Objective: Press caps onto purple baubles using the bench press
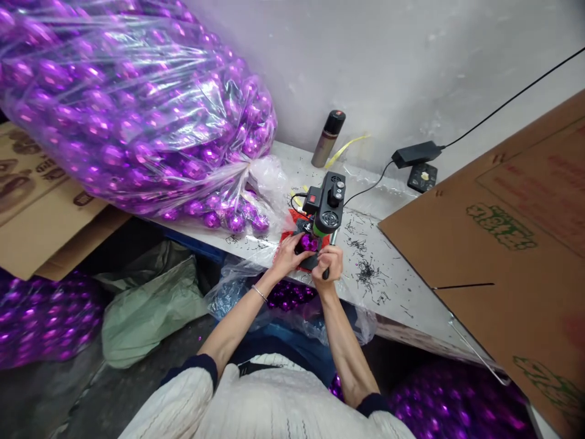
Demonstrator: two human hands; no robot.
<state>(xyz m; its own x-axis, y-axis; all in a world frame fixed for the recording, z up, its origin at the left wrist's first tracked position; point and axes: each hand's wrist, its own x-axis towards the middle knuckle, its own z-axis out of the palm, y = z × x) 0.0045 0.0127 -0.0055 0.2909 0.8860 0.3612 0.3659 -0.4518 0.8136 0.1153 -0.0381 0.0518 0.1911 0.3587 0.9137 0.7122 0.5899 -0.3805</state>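
Note:
A small black bench drill press (333,204) with a green band stands on the white table (393,305), on something red. Under its head sits a shiny purple ball (309,242). My left hand (287,255) has its fingers closed on the ball's left and front side. My right hand (329,263) is wrapped round the press's lever handle (326,274), whose dark tip pokes out below the fist. Whether the tool touches the ball is hidden under the head.
A big clear bag of purple balls (183,122) fills the left. Behind stand a spray can (325,140) and a power adapter (415,154). Dark shavings (365,271) litter the table. A cardboard box (516,244) rises at right; an open bag of balls (292,294) hangs at the front edge.

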